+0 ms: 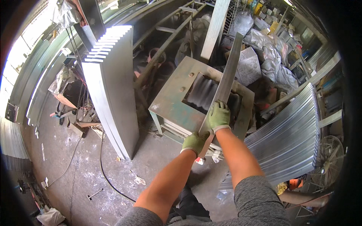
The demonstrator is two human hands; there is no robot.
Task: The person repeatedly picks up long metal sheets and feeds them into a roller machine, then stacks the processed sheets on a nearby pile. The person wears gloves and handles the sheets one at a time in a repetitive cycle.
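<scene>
A long, narrow metal bar (229,67) slants away from me across the top of a worn grey-green machine housing (169,89). Beneath the bar, an opening in the housing shows a dark, ridged roller (203,92). My left hand (194,144), in a green glove, grips the bar near its close end, at the housing's front edge. Farther up, my right hand (219,116), gloved the same way, is closed over the bar beside the opening. The fingers' undersides are partly hidden.
Left of the machine stands an upright stack of long metal profiles (117,86). At right lies a bank of shiny metal strips (281,137), with a fan (330,156) beyond it. A black cable (103,165) crosses the floor. Silvery plastic sheeting (273,64) lies behind the machine.
</scene>
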